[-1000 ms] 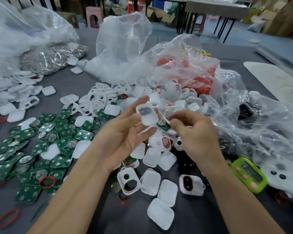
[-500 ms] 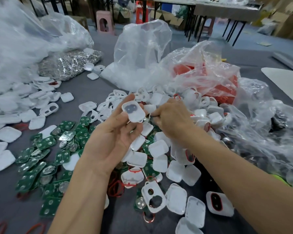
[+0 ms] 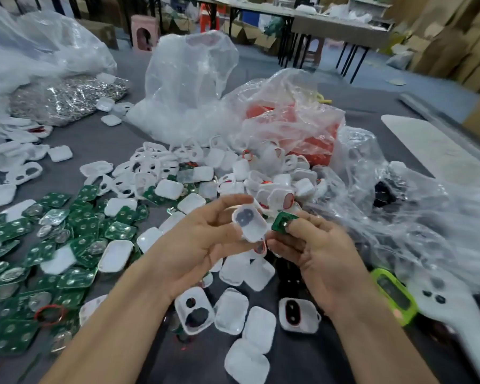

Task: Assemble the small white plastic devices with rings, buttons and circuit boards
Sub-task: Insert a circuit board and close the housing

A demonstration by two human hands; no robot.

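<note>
Shell [image 3: 249, 225] white, grey patch. Circuit board [image 3: 280, 220] green, silver spot. Ring [image 3: 50, 306] red. Tabletop [image 3: 100, 142] grey. Gadget [image 3: 394, 296] lime green. Bag [image 3: 291, 126] clear, red contents.

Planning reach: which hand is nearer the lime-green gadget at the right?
Right. The right hand, pinching a circuit board, is just up-left of the lime-green gadget; the left hand, holding a white shell, is farther left.

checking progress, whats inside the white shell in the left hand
The white shell in the left hand shows a dark patch with two darker spots in its upper half, bare white below, no circuit board. Its far face is hidden.
</note>
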